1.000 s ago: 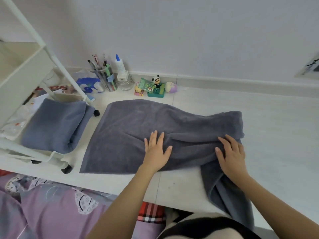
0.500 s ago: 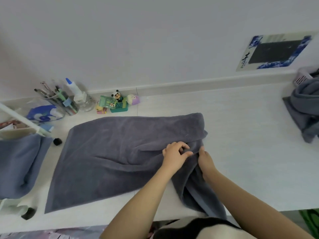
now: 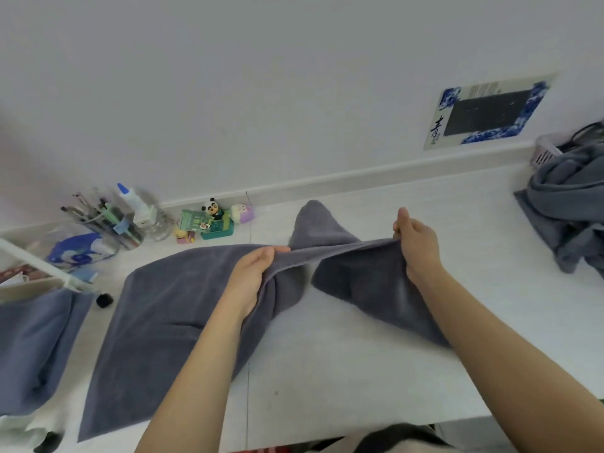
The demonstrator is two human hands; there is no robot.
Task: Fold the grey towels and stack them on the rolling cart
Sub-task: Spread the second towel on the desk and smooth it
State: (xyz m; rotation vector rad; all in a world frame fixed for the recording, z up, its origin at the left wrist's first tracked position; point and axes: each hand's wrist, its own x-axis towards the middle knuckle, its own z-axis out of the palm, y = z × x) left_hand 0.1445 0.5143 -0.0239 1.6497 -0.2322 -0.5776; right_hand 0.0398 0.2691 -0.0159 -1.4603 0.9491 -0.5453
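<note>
grey towel [image 3: 170, 308] lies spread at the white table's [image 3: 343, 371] centre, its 3 o'clock end lifted. left hand [image 3: 253, 273] pinches the raised edge, fingers closed. right hand [image 3: 416, 243] grips the same edge in a closed fist, both forearms reaching toward 12. one folded towel [image 3: 32, 348] sits at 9 o'clock, one crumpled pile [image 3: 568, 207] at 3.

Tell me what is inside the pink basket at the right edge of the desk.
The basket holds a heap of unfolded grey towels that spills over its front onto the desk. Only part of its rim shows; anything beneath the towels is covered.
</note>
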